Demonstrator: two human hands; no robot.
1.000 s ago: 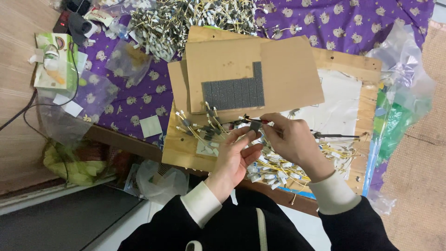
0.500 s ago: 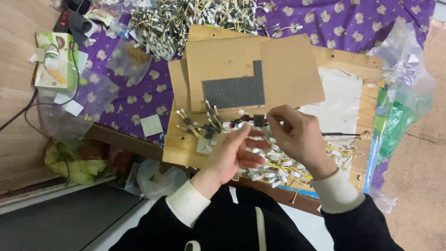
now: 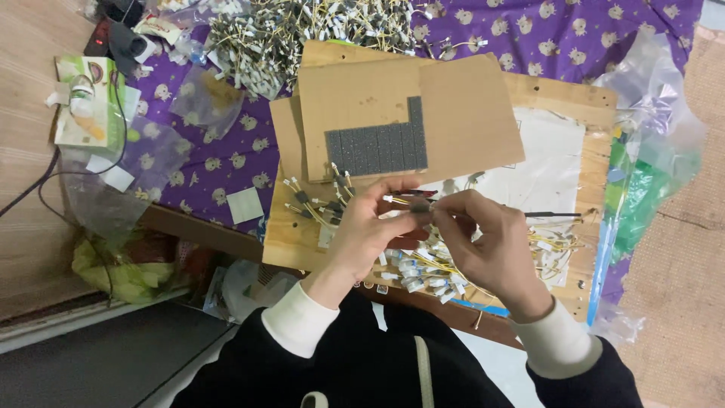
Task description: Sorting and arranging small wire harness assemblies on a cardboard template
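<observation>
My left hand (image 3: 365,233) and my right hand (image 3: 489,245) meet above a wooden board (image 3: 291,240) on my lap. Between their fingertips they pinch a small wire piece (image 3: 411,202) with yellow leads and a dark sleeve. Under the hands lies a loose heap of similar small wired parts (image 3: 423,264) with white plugs. A few more with dark sleeves (image 3: 313,204) lie just left of my left hand. A cardboard sheet (image 3: 461,113) carrying a grey foam strip (image 3: 377,147) rests on the board beyond the hands.
A big pile of wired parts (image 3: 302,34) sits at the far side on a purple patterned cloth (image 3: 574,38). Clear plastic bags (image 3: 649,113) crowd the right edge. A green-and-white box (image 3: 83,102), a black cable (image 3: 45,181) and small white squares (image 3: 245,205) lie left.
Both hands have shifted slightly right and up over the board. The left fingers have opened out around the wire piece, which stays pinched between the two hands.
</observation>
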